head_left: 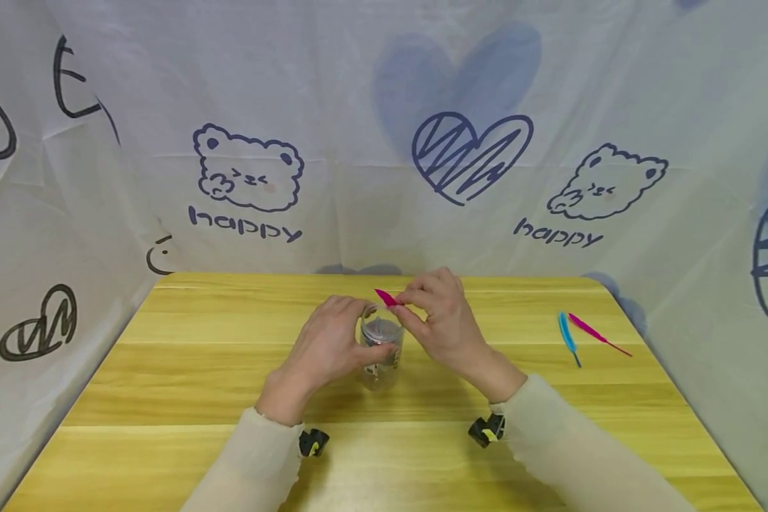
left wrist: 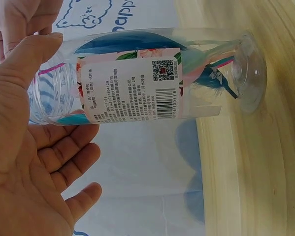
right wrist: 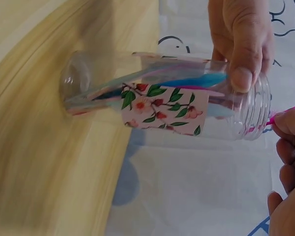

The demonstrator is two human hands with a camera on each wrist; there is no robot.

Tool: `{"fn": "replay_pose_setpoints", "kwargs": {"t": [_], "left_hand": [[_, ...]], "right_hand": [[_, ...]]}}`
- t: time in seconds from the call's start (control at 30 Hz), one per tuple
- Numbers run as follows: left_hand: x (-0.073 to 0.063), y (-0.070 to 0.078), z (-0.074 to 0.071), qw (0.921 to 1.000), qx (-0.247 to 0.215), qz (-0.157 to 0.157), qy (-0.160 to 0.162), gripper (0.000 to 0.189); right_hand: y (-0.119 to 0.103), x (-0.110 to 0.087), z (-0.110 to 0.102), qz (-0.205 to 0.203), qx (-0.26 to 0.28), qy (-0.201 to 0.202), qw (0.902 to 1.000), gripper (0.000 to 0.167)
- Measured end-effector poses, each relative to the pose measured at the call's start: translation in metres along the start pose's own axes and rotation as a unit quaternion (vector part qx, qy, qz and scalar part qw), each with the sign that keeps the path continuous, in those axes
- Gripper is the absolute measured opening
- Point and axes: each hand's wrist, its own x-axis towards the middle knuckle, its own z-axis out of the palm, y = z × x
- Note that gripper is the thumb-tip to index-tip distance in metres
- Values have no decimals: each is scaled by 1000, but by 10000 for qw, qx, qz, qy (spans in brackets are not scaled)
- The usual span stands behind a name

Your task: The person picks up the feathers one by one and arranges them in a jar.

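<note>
A clear plastic jar (head_left: 375, 380) stands upright on the table, its mouth uncovered. My left hand (head_left: 333, 338) holds it near the neck, thumb on one side and fingers on the other. Inside are several feathers, among them a blue feather (right wrist: 196, 80). A label (left wrist: 132, 86) with print and a barcode wraps the jar; its other side (right wrist: 164, 109) bears pink flowers. Over the mouth, my right hand (head_left: 444, 323) pinches a magenta feather (head_left: 386, 297) between thumb and forefinger. Its lower end reaches into the jar's opening in the right wrist view.
On the right part of the wooden table (head_left: 185, 384) lie a light blue feather (head_left: 567, 333) and another magenta feather (head_left: 589, 327), close together. White cloth (head_left: 358, 213) with bear and heart drawings hangs behind the table and along its sides.
</note>
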Motion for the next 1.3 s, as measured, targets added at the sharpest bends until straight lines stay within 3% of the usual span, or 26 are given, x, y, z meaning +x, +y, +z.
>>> {"fn": "replay_pose_setpoints", "kwargs": {"t": [0.17, 0.8, 1.3], "left_hand": [[0, 0, 0, 10000, 31, -63, -40, 74], [-1, 0, 2, 10000, 30, 0, 12, 71], [0, 1, 2, 9995, 267, 131, 127, 72]], "right_hand": [[3, -3, 0, -96, -339, -188, 9992, 10], [4, -4, -3, -228, -786, -706, 9941, 7], [8, -7, -2, -464, -1053, -344, 9928, 16]]}}
